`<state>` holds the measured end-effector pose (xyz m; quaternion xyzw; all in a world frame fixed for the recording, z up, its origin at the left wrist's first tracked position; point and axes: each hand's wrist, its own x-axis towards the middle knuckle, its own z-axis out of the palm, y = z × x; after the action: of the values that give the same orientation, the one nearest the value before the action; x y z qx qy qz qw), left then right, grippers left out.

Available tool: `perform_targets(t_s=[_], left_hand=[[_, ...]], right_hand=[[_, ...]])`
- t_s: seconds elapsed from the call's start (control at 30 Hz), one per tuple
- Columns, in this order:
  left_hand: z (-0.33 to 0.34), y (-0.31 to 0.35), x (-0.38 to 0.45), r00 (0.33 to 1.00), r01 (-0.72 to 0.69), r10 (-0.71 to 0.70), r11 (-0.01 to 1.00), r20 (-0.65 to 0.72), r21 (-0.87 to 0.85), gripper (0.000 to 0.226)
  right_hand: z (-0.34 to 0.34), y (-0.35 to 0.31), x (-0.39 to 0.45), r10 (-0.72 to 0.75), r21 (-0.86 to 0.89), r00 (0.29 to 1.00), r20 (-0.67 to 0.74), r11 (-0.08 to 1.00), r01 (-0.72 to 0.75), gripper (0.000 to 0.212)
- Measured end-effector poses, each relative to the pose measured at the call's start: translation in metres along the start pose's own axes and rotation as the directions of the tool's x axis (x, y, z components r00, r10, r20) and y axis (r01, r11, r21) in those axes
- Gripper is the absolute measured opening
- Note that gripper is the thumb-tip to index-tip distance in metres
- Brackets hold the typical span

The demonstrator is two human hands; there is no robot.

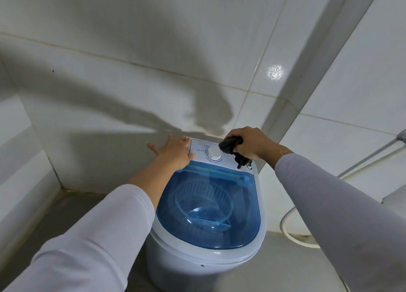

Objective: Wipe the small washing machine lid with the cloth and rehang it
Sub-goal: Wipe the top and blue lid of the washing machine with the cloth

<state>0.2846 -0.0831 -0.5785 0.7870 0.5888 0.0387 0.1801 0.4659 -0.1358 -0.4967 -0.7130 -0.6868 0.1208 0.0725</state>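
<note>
Wiping under way at the washer's control panel.
Left hand (175, 152) lies spread on the panel's left corner; right hand (248, 143), grip bunched around the dark cloth (230, 144), hovers by the dial (214, 153). The blue lid (219, 230) below looks due next.

Washing machine (206, 254) on floor (274, 269), in corner against wall (131, 72). Lid (208, 208) on top; dial (214, 153) behind lid. Hose (292, 232) on floor, right of machine.

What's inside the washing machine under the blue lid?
Through the see-through blue lid you can see a round ribbed basket in the tub. Whether anything lies under the basket is hidden.
</note>
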Motion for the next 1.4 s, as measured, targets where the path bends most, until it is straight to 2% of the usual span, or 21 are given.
perform_targets(t_s=[0.17, 0.37, 0.47, 0.57, 0.77, 0.83, 0.93, 1.03, 1.17, 1.3, 1.4], left_hand=[[0.001, -0.009, -0.024, 0.997, 0.066, -0.069, 0.988, -0.02, -0.141, 0.063], [0.002, -0.048, -0.063, 0.995, 0.092, -0.075, 0.945, 0.066, -0.314, 0.091], [-0.001, -0.061, -0.088, 0.978, 0.1, -0.042, 0.955, 0.204, -0.281, 0.112], [0.002, -0.069, -0.104, 0.962, 0.069, -0.009, 0.975, 0.274, -0.21, 0.123], [0.018, -0.078, -0.108, 0.964, 0.043, 0.0, 0.987, 0.267, -0.156, 0.125], [0.02, -0.078, -0.107, 0.967, 0.042, -0.006, 0.99, 0.254, -0.134, 0.122], [0.022, -0.079, -0.106, 0.968, 0.036, -0.002, 0.991, 0.25, -0.131, 0.12], [0.026, -0.085, -0.101, 0.964, 0.046, -0.009, 0.99, 0.264, -0.137, 0.125], [0.026, -0.083, -0.099, 0.96, 0.049, -0.017, 0.993, 0.28, -0.107, 0.123], [0.025, -0.079, -0.099, 0.959, 0.042, -0.017, 0.995, 0.281, -0.086, 0.122], [0.025, -0.079, -0.098, 0.956, 0.038, -0.015, 0.997, 0.292, -0.074, 0.123]], right_hand=[[-0.006, 0.001, -0.005, 0.031, 0.101, 0.998, -0.06, 0.995, -0.025, 0.031], [0.01, -0.035, -0.01, -0.087, 0.109, 0.995, -0.056, 0.99, 0.093, 0.036], [0.021, -0.062, -0.011, -0.143, 0.094, 0.988, -0.056, 0.984, 0.148, 0.045], [0.035, -0.084, -0.009, -0.224, 0.01, 0.972, -0.074, 0.974, 0.225, 0.051], [0.068, -0.104, -0.001, -0.341, -0.11, 0.933, -0.114, 0.938, 0.329, 0.04], [0.078, -0.101, 0.0, -0.362, -0.144, 0.929, -0.073, 0.926, 0.35, 0.037], [0.083, -0.098, -0.006, -0.315, -0.058, 0.949, 0.032, 0.947, 0.316, 0.038], [0.075, -0.104, -0.012, -0.227, 0.116, 0.973, -0.036, 0.966, 0.229, 0.044], [0.085, -0.115, -0.011, -0.224, -0.068, 0.954, -0.201, 0.974, 0.215, 0.042], [0.108, -0.12, -0.008, -0.194, -0.219, 0.978, -0.081, 0.96, 0.172, 0.046], [0.121, -0.113, -0.009, -0.16, -0.261, 0.986, -0.038, 0.955, 0.145, 0.044]])
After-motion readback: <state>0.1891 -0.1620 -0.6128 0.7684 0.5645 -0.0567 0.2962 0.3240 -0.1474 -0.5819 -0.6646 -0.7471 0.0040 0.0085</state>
